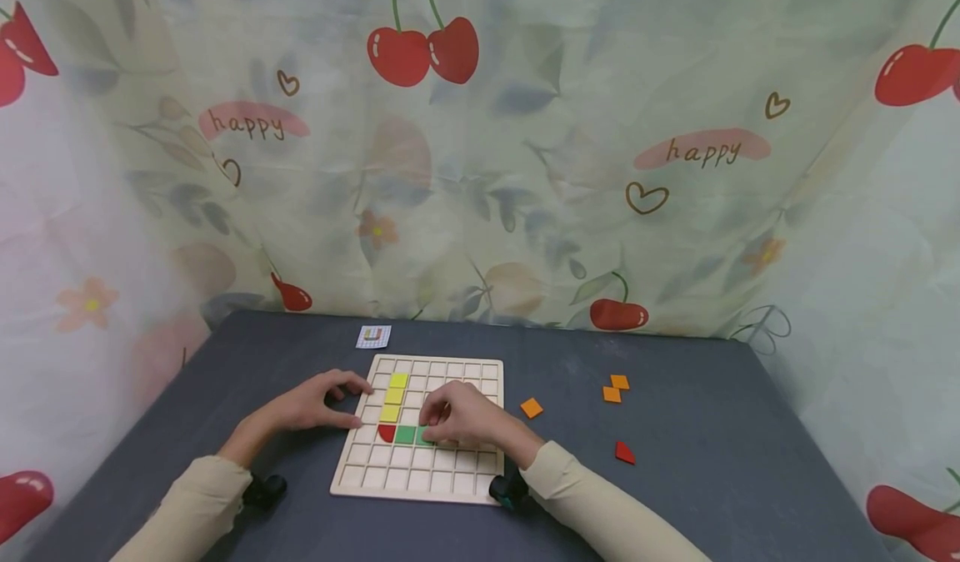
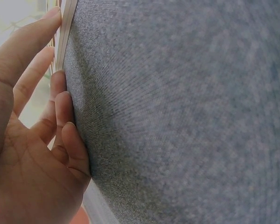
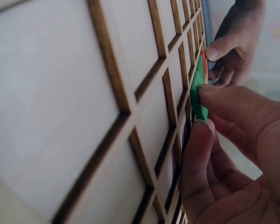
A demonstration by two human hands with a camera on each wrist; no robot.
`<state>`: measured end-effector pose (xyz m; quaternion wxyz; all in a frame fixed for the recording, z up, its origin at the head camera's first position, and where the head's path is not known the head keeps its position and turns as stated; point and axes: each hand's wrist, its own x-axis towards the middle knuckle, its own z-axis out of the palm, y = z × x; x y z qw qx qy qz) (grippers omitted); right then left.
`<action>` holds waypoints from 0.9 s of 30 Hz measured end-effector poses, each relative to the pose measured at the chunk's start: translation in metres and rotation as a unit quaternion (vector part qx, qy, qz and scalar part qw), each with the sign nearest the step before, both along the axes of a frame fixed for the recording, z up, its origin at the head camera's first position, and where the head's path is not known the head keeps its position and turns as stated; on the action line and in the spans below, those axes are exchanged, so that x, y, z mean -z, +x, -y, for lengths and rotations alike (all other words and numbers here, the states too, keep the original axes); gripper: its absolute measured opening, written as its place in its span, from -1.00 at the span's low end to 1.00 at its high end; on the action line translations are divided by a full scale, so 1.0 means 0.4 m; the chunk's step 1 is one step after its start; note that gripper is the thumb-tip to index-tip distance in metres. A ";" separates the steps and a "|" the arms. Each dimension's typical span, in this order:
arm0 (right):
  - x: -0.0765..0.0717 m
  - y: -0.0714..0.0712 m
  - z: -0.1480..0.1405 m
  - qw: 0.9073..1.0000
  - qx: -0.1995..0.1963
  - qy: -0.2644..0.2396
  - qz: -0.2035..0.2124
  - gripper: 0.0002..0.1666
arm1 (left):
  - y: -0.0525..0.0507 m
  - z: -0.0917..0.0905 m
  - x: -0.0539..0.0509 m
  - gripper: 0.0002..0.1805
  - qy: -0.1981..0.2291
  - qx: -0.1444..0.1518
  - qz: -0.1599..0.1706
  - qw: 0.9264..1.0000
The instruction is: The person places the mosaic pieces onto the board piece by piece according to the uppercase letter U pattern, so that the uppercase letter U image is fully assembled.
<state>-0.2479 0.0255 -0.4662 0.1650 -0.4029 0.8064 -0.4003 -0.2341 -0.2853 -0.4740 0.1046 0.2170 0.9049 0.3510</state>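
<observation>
A pale wooden grid board (image 1: 412, 483) lies on the dark table. My left hand (image 1: 315, 399) rests at its left edge, thumb and fingers touching the rim; the left wrist view shows the fingers loosely bent. Over the board's middle, my right hand (image 1: 467, 413) pinches a green square tile (image 3: 201, 109) between thumb and finger, at a cell of the grid. Left of it lie another green tile (image 1: 405, 435) and a red tile with a rounded corner (image 1: 386, 434). Three yellow square tiles (image 1: 393, 396) form a column above the red one. The right hand hides some cells.
Right of the board lie a single orange tile (image 1: 532, 408), a pair of orange tiles (image 1: 612, 394) and a red tile (image 1: 625, 453). A small pattern card (image 1: 373, 337) sits behind the board. Printed cloth (image 1: 480, 170) hangs around the table.
</observation>
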 end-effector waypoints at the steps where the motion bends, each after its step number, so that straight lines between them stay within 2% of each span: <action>1: -0.001 0.000 0.001 1.000 0.001 0.002 0.000 -0.95 | 0.000 -0.001 -0.001 -0.49 0.000 -0.001 0.001 1.000; 10: -0.004 0.000 -0.001 1.000 0.010 0.005 0.003 -0.93 | -0.001 -0.004 -0.007 -0.49 0.001 0.003 0.000 1.000; 18: 0.002 -0.013 -0.032 0.999 -0.022 -0.038 0.017 -0.85 | -0.003 -0.005 -0.007 -0.49 -0.005 -0.002 0.000 1.000; 27: 0.003 -0.024 -0.070 0.997 -0.018 -0.061 0.050 -0.82 | -0.002 0.002 0.003 -0.49 -0.003 0.006 -0.007 1.000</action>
